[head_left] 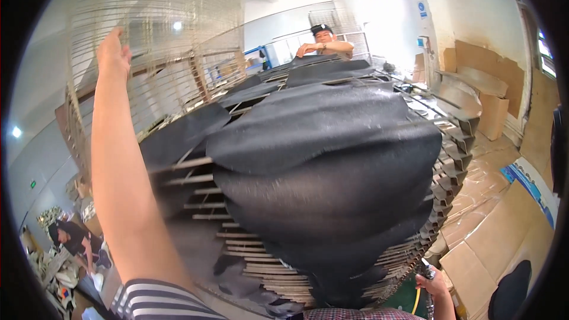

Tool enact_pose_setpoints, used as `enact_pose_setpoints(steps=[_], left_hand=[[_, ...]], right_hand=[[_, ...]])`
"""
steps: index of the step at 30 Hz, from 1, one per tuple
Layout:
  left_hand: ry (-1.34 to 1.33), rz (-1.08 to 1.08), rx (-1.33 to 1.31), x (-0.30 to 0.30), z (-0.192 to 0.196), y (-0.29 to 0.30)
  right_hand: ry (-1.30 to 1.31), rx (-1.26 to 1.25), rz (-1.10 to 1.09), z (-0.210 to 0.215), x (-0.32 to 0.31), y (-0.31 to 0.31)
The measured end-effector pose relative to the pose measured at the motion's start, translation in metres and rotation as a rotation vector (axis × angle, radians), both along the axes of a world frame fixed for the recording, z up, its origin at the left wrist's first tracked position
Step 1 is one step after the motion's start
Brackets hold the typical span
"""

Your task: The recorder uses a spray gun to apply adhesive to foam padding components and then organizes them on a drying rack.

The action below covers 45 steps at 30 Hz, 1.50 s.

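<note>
The large black sheet (332,201) lies across the stack of slatted racks (278,269), in the middle of the scene, with its narrow end pointing near, toward the wearer. Its long axis appears to run near to far, while its broad part spans left to right and droops over the slats.

The left hand (114,56) is raised on the far left, at the upright wire rack (178,12), whose wires run mostly left to right; its fingers are slightly bent, and I cannot tell whether they grasp the wires. The sheet lies lower and to the right of these fingers, well apart.

The right hand (437,284) is near and right, just beyond the sheet's right edge. Its fingers curl by a small dark-and-silver fitting (426,268); whether they clench it is unclear.

At the far end, 1 co-worker (335,47) leans over another black sheet (326,71).
</note>
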<state>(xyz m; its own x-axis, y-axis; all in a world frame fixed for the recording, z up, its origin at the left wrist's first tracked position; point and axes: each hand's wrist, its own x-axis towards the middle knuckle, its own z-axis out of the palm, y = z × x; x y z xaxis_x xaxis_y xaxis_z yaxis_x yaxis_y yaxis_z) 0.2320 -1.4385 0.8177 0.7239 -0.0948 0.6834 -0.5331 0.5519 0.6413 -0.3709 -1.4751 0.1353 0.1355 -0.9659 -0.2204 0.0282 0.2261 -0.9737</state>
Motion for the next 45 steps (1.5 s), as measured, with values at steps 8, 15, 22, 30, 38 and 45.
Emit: enact_pose_setpoints(steps=[8, 15, 22, 30, 38, 45], left_hand=[[-0.504, -0.147, -0.179, -0.209, -0.177, 0.104], [-0.741, 0.038, -0.239, -0.348, -0.266, 0.156], [-1.437, 0.508, -0.453, -0.486, -0.264, 0.248], [-1.34, 0.502, -0.258, -0.43, -0.291, 0.295], [-1.233, 0.664, 0.012, -0.356, -0.307, 0.378], [-1.138, 0.677, 0.194, -0.324, -0.321, 0.409]], right_hand=[[-0.045, 0.074, 0.235, -0.025, -0.047, 0.044], [0.121, 0.106, 0.268, -0.023, -0.138, 0.095], [-0.027, 0.057, 0.159, -0.028, -0.173, 0.147], [0.033, 0.077, 0.096, -0.03, -0.131, 0.176], [0.066, 0.009, 0.382, 0.001, -0.015, 0.176], [0.121, 0.011, 0.662, 0.007, 0.071, 0.195]])
